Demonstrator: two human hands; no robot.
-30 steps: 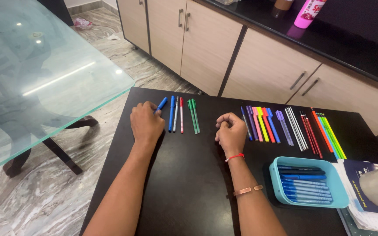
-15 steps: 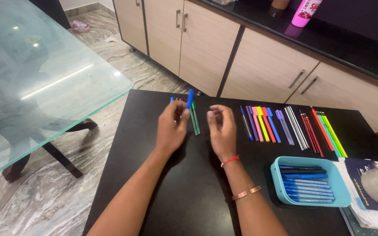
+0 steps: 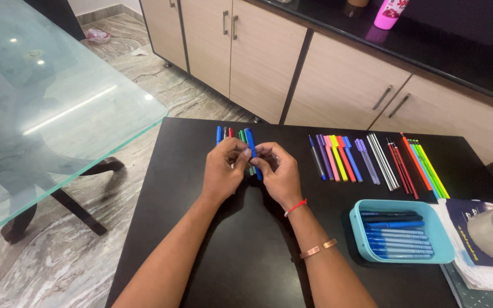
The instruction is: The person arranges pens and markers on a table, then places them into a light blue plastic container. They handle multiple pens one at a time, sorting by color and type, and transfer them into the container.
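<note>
Both hands meet: left hand [image 3: 225,169], right hand [image 3: 279,173] fingers pinched shut round blue pen [image 3: 253,151].

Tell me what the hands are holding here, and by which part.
Both hands, left hand and right hand, hold one blue pen between them, fingers pinching its lower half; its capped upper end sticks out above them.

Bright, even indoor light. The glass table [image 3: 58,108] left of the black table [image 3: 246,245] carries streak glare and small ceiling-light reflections. Soft forearm shadows fall beneath; far edges look perhaps slightly stretched.
</note>
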